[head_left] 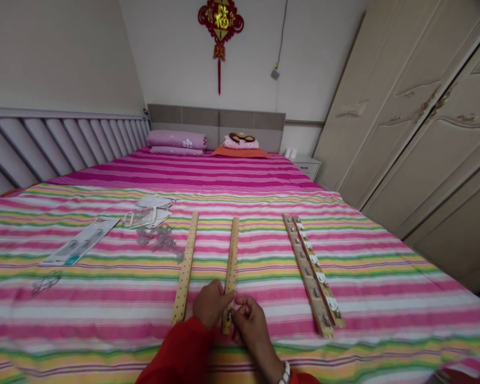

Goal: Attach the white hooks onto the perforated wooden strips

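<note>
My left hand (211,304) is closed on the near part of a narrow wooden strip with rows of holes (232,250), its thumb lying across the top. From the right, my right hand (251,322) pinches at a small shiny metal piece (229,316) on the strip's near end; its exact kind is too small to make out. A second perforated strip (187,266) lies just left of my hands. Farther right rest two more strips, one with metal pieces along it (307,272) and one with white and metal hooks (322,278).
Small clear plastic bags (162,240) and white packets (154,208) lie on the striped bedsheet (116,320) to the left. Near them are a flat blister package (80,241) and a loose wire coil (47,281). A wardrobe (408,122) stands along the right side.
</note>
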Demonstrator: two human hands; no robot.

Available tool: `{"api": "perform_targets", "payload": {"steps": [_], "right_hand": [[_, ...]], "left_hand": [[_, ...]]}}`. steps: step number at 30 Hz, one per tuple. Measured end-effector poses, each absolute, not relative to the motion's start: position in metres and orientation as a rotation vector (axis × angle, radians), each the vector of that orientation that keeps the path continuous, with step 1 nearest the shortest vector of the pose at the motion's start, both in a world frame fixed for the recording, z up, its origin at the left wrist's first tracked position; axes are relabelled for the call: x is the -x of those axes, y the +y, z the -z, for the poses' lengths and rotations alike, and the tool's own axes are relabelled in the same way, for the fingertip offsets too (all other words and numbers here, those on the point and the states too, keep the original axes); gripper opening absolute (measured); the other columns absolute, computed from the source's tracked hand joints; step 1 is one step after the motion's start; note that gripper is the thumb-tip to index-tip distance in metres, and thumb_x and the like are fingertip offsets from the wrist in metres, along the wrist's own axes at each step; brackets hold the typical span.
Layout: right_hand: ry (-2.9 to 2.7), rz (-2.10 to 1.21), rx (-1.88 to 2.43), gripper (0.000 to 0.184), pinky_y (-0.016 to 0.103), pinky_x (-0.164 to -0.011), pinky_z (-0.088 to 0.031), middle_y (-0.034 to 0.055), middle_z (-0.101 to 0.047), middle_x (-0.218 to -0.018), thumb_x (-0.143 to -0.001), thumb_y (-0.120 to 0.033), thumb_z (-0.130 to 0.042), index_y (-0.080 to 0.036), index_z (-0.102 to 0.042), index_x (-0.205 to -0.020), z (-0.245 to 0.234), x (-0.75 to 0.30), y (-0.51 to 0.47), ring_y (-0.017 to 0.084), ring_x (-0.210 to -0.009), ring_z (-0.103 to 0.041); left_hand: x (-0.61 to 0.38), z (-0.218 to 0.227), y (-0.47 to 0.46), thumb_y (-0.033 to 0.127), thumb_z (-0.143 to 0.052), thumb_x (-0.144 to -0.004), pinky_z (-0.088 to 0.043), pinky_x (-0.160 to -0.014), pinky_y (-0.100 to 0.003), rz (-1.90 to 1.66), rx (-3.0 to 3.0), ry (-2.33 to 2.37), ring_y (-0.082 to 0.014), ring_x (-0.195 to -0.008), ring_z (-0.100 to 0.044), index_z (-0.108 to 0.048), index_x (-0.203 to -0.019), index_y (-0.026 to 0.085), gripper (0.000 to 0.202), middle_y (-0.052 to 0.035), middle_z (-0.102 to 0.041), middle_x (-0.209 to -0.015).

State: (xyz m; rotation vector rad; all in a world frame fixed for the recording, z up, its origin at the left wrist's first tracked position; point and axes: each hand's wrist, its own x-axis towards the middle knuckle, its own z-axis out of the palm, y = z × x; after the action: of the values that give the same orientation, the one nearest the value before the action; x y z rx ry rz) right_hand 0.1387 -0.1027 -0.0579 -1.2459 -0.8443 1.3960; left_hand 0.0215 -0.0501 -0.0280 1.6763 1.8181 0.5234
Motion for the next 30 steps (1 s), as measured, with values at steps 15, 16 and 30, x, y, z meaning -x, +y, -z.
{"api": "perform_targets", "payload": {"steps": [15,16,30], "right_hand": [[-0.868,-1.317,1.507,0.037,0.018,-0.028,-0.024,-0.0122,-0.043,-0.032,-0.054,-0.030,-0.071,-0.026,-0.034,-0.057,0.055,-0.128,-0.101,0.008,-0.025,-0.036],[-0.895,-1.226,1.545,0.038,0.019,-0.031,-0.026,-0.0117,-0.043,-0.034,-0.053,-0.027,-0.071,-0.025,-0.034,-0.054,0.054,-0.127,-0.100,0.008,-0.029,-0.038],[-1.000,-1.714,1.343,0.065,0.021,-0.032,-0.014,-0.0037,-0.036,-0.025,-0.073,-0.076,-0.045,-0.019,-0.052,-0.041,0.083,-0.122,-0.132,0.007,-0.024,-0.029]], "left_hand": [[-0.023,0.031,-0.053,0.042,-0.060,-0.074,-0.029,-0.053,-0.023,-0.552,-1.647,1.816,-0.0132,-0.054,-0.049,-0.039,-0.062,0.023,0.031,0.0057,-0.049,-0.053],[-0.023,0.030,-0.053,0.041,-0.060,-0.074,-0.029,-0.053,-0.023,-0.553,-1.640,1.816,-0.0133,-0.055,-0.050,-0.039,-0.062,0.023,0.030,0.0055,-0.050,-0.054],[-0.024,0.037,-0.058,0.043,-0.060,-0.074,-0.032,-0.052,-0.023,-0.676,-1.503,1.832,-0.0143,-0.051,-0.055,-0.043,-0.068,0.024,0.027,0.0060,-0.055,-0.051]]}}
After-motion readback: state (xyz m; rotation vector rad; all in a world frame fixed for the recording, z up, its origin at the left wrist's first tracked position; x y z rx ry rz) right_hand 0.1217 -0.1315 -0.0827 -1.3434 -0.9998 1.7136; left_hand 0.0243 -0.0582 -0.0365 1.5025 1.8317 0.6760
